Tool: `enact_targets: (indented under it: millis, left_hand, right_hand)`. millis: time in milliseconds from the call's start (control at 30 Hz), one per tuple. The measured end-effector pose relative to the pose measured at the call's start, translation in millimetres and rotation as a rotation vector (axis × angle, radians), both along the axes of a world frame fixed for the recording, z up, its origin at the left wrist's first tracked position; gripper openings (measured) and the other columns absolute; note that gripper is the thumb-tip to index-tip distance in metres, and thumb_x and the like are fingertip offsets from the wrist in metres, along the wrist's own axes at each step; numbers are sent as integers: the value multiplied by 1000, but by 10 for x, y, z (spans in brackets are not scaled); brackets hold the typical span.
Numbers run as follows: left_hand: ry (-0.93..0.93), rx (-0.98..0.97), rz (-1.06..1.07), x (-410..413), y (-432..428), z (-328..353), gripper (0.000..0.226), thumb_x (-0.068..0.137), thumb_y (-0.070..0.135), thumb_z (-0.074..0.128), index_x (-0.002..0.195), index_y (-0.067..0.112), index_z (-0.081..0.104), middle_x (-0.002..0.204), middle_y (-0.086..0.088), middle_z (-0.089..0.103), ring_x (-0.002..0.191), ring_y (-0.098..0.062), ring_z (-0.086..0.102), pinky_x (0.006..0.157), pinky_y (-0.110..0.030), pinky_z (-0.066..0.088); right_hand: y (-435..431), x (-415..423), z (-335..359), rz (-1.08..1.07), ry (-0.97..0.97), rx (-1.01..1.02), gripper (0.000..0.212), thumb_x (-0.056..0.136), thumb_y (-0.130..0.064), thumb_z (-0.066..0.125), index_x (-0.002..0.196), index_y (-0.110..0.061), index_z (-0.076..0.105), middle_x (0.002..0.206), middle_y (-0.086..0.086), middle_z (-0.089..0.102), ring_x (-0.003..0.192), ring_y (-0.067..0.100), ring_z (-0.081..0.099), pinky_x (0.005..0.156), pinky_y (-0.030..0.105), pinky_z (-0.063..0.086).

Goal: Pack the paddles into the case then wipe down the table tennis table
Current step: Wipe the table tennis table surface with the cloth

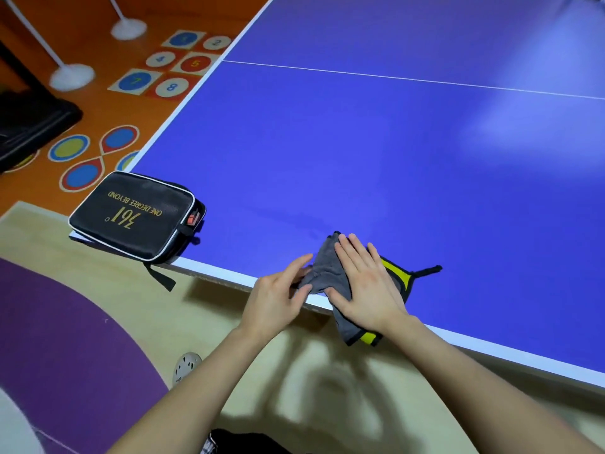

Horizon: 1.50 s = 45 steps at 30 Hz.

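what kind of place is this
Probably an indoor games or play room: a blue table tennis table with a paddle case on its corner, and numbered squares marked on the orange floor.

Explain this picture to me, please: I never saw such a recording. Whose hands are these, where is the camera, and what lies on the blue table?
There is no machine here: a person wears one camera on the head, so you look down at that person's own hands. The blue surface is a table tennis table. The right hand lies flat on a grey cloth with yellow trim, which hangs partly over the near edge. The left hand touches the cloth's left side; whether it pinches it is unclear. A black case lies on the table's corner.
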<state>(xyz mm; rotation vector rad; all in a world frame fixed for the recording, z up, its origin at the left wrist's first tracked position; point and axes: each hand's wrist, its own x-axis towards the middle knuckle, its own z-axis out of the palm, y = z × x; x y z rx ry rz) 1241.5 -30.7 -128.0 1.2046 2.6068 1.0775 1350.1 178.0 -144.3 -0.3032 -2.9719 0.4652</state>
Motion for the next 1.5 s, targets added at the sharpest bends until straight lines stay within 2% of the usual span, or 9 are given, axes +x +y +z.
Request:
enact_targets:
  millis: [100, 167, 267, 433, 700, 867, 1000, 1333, 1500]
  left_hand:
    - [447, -125, -50, -233, -222, 9, 23, 99, 42, 73, 115, 26, 73, 82, 9, 73, 71, -24, 68, 65, -37, 54]
    - [521, -243, -62, -449, -349, 41, 30, 104, 49, 62, 112, 23, 73, 96, 4, 73, 90, -27, 69, 82, -39, 53]
    - [275, -575, 50, -775, -533, 153, 72, 101, 76, 41, 157, 32, 49, 169, -2, 41, 157, -25, 34, 129, -46, 26]
    - [-20, -876, -39, -943, -551, 367, 118, 76, 101, 46, 169, 47, -4, 178, 7, -15, 166, -19, -9, 135, -48, 7]
    - [23, -902, 41, -1079, -471, 605, 142, 60, 92, 75, 171, 38, 6, 180, 2, 8, 166, -20, 10, 130, -43, 29]
    - [46, -910, 108, -1058, -511, 554, 144, 51, 103, 66, 169, 47, 7, 179, 12, 6, 165, -14, 11, 121, -37, 40]
    - [96, -907, 94, -1038, -562, 588, 139, 50, 109, 54, 168, 51, 7, 179, 16, 6, 165, -9, 12, 113, -33, 43]
    - [225, -947, 52, -1172, -475, 629, 137, 40, 106, 61, 160, 45, 32, 162, 11, 42, 136, -12, 54, 68, -33, 41]
    - [144, -958, -52, -1283, -493, 588, 139, 52, 106, 61, 166, 37, 19, 176, -1, 23, 159, -28, 32, 79, -35, 42]
  right_hand:
    - [-84, 43, 43, 33, 14, 36, 77, 110, -63, 43, 175, -28, 19, 183, -4, 7, 169, 12, -4, 138, 46, 5]
    - [9, 39, 65, 145, 2, 46, 69, 113, -64, 37, 173, -34, 24, 183, -8, 7, 169, 9, -3, 138, 45, 5]
    - [456, -269, 48, 181, -32, 71, 67, 112, -64, 30, 172, -36, 27, 183, -8, 10, 169, 13, 5, 137, 49, 9]
    - [989, -1185, 96, -426, -52, 27, 79, 104, -59, 20, 171, -18, 33, 181, 10, 19, 168, 29, 15, 136, 55, 10]
    - [-78, -556, 158, 592, -20, 7, 61, 112, -43, 48, 170, -27, 36, 182, -7, 17, 169, 13, 11, 137, 40, 5]
    - [920, -1421, 54, 82, 28, -5, 68, 107, -54, 39, 168, -23, 41, 178, 4, 31, 165, 27, 28, 132, 57, 24]
    - [1056, -1865, 45, -354, 17, -77, 80, 105, -48, 47, 169, -5, 25, 176, 16, 27, 164, 33, 21, 135, 51, 16]
    - [834, -1460, 32, 24, 10, 5, 72, 107, -52, 42, 171, -20, 32, 181, -1, 23, 168, 14, 14, 138, 45, 12]
    - [464, -1162, 94, -157, -65, -8, 72, 108, -54, 44, 172, -25, 31, 181, -3, 20, 169, 15, 13, 137, 47, 13]
